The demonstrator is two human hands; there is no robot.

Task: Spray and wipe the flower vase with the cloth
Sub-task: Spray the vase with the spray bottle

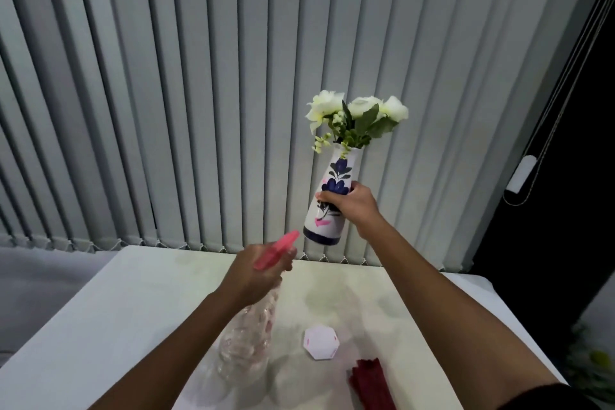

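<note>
My right hand [352, 206] grips the flower vase [327, 206] around its middle and holds it tilted in the air above the table's far edge. The vase is white with blue flower patterns and a blue base, and white flowers [357, 116] stick out of its neck. My left hand [256, 273] holds a clear spray bottle [248, 333] by its neck, fingers at the pink spray head [276, 250], whose nozzle points up at the vase's base, a short gap away. A folded dark red cloth [371, 383] lies on the table near my right forearm.
The white table [100, 309] fills the lower view. A white hexagonal coaster [321, 342] lies between my arms. Grey vertical blinds [199, 93] hang behind the table. A dark window strip with a cord and white fitting [522, 178] is at the right.
</note>
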